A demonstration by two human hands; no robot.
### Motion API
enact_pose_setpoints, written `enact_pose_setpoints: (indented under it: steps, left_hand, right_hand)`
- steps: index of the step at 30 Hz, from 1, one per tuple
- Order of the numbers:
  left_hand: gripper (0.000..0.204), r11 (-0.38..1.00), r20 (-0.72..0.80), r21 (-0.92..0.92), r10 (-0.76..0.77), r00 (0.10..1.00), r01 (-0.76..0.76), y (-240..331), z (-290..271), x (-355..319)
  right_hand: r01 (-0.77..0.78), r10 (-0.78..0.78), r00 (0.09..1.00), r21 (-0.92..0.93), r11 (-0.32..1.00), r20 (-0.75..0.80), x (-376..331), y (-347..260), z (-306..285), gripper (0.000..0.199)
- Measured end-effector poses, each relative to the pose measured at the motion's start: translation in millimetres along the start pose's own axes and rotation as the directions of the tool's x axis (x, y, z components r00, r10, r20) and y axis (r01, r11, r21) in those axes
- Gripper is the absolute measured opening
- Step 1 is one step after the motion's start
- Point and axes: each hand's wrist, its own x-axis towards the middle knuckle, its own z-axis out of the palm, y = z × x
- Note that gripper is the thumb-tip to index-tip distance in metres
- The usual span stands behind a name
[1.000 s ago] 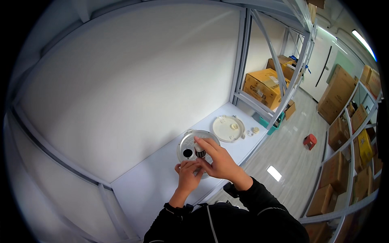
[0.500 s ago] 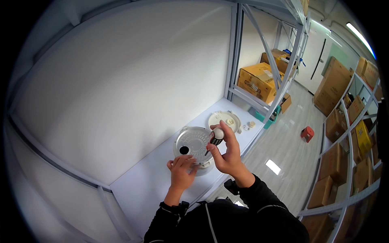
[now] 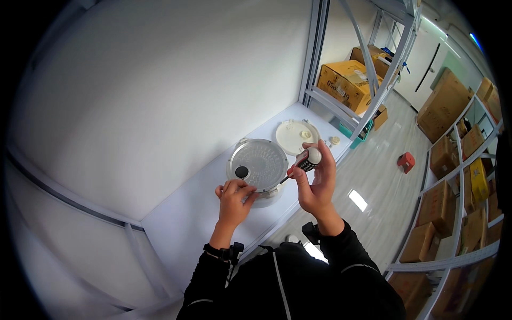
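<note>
A round housing with a silver metal top plate [image 3: 262, 158] stands on the white tabletop in front of me. A black round spot [image 3: 241, 172] shows near the plate's left edge. My left hand [image 3: 234, 201] is at the near rim, its fingers curled against the edge. In my right hand [image 3: 316, 184] is a screwdriver [image 3: 308, 159] with a white, red and black handle. Its shaft slants down to the left, and the tip is by the plate's right rim; whether it touches a screw I cannot tell.
Behind the housing lies a cream round cover [image 3: 292, 140], with small cream parts [image 3: 334, 141] to its right. Yellow cartons [image 3: 346, 85] sit on the rack beyond. A red stool [image 3: 406, 162] stands on the floor; boxed shelves [image 3: 434, 208] line the right side.
My right hand has moved right with the screwdriver, from over the plate to its right rim; the shaft now lies flatter. The left fingers stay near the rim. The whole view has shifted slightly.
</note>
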Motion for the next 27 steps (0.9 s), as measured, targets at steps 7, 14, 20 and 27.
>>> enact_pose_setpoints:
  steps: [7,14,20,27]
  left_hand:
    - [0.016,0.999,-0.091,0.038,-0.01,0.996,0.013,20.6,19.6,1.1]
    - [0.016,0.988,-0.183,0.128,-0.06,0.981,0.084,55.7,59.0,2.6]
    - [0.044,0.985,-0.335,0.109,-0.093,0.938,0.137,66.9,98.2,6.7]
    - [0.063,0.955,-0.502,-0.112,-0.294,0.813,0.276,94.5,118.9,27.4]
  right_hand:
    - [0.006,-0.006,1.0,0.011,1.0,0.019,0.9,3.3,-12.8,0.073]
    - [-0.017,0.015,0.999,0.061,0.998,0.036,10.8,18.0,-41.7,0.074]
    - [-0.053,0.044,0.997,0.13,0.99,0.07,27.1,25.5,-71.4,0.075]
    - [-0.043,0.027,0.994,0.159,0.986,0.105,45.9,48.4,-103.0,0.073]
